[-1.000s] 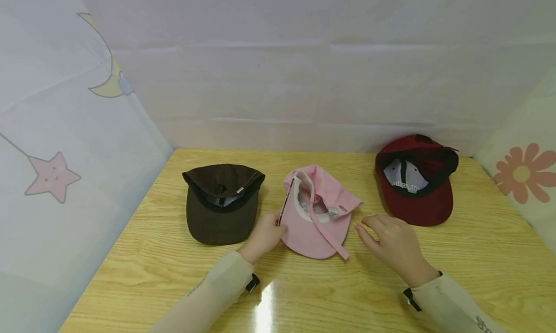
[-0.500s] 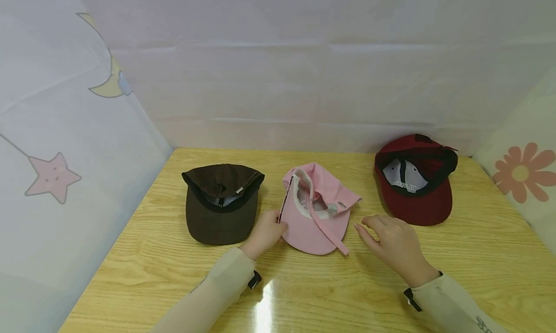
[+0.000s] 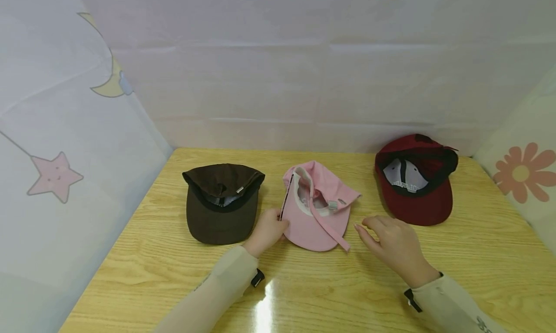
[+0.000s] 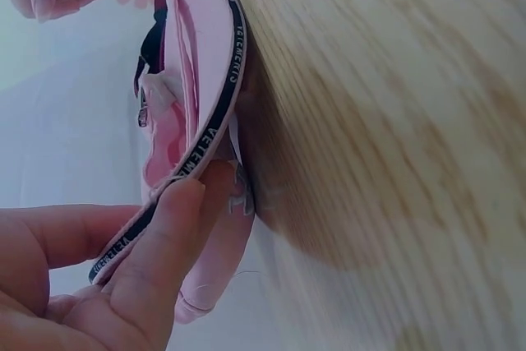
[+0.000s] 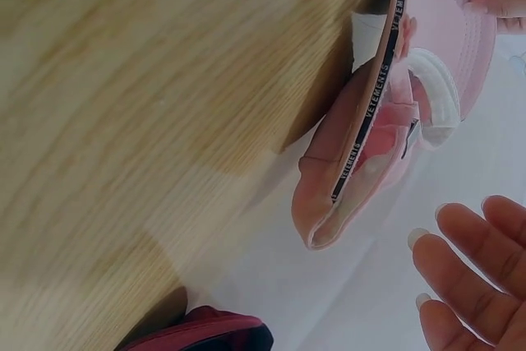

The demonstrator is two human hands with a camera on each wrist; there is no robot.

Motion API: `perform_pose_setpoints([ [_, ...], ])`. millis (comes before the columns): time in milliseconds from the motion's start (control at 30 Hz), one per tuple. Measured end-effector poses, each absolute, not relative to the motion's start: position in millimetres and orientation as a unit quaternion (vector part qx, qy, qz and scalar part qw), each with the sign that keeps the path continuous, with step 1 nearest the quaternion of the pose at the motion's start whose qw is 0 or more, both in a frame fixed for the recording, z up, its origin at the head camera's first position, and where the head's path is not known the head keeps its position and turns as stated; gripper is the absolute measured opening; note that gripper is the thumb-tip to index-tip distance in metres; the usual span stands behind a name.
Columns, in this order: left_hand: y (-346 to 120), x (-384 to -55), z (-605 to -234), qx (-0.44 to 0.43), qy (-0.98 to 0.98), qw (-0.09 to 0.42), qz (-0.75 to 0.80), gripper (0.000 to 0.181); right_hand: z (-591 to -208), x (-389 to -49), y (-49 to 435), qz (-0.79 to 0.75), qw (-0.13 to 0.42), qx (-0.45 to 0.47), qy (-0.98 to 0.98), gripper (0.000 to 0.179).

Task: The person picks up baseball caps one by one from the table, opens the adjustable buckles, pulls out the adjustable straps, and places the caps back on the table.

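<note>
A pink baseball cap (image 3: 314, 229) lies underside up in the middle of the table, its loose strap trailing over the brim. My left hand (image 3: 267, 230) pinches the brim's left edge between thumb and fingers. In the left wrist view, that thumb (image 4: 168, 228) presses on the brim's black lettered trim (image 4: 209, 133). My right hand (image 3: 393, 243) hovers to the right of the pink cap, touching nothing. Its fingers (image 5: 468, 265) are relaxed and slightly bent in the right wrist view, apart from the cap.
To the left lies a dark brown cap (image 3: 221, 222), underside up. A dark red cap (image 3: 427, 210) sits at the back right, by the pale backdrop (image 3: 269, 96). Wooden table surface (image 3: 321, 294) stretches in front of the caps.
The pink cap has shifted slightly away from me, toward the back, with my left hand still gripping its brim. My right hand and the other two caps have stayed in place.
</note>
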State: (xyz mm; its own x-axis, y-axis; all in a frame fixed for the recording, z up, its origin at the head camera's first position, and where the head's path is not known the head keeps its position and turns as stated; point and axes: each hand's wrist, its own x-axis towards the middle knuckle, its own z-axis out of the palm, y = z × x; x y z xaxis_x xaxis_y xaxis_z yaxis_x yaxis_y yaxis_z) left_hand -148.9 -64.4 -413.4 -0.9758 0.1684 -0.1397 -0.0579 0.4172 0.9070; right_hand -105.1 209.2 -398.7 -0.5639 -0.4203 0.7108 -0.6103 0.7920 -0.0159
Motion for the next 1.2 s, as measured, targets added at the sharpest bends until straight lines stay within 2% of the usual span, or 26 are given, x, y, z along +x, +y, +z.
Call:
perform_pose_setpoints([
  [600, -59.6, -149.3, -409.8, 0.030, 0.831, 0.089, 0.548, 0.016, -398.7, -104.8, 210.6, 0.133, 0.357, 0.301, -0.874, 0.061],
  [1200, -57.7, -155.6, -409.9, 0.010, 0.818, 0.098, 0.567, 0.016, -399.0, -105.0, 211.5, 0.132, 0.360, 0.301, -0.873, 0.060],
])
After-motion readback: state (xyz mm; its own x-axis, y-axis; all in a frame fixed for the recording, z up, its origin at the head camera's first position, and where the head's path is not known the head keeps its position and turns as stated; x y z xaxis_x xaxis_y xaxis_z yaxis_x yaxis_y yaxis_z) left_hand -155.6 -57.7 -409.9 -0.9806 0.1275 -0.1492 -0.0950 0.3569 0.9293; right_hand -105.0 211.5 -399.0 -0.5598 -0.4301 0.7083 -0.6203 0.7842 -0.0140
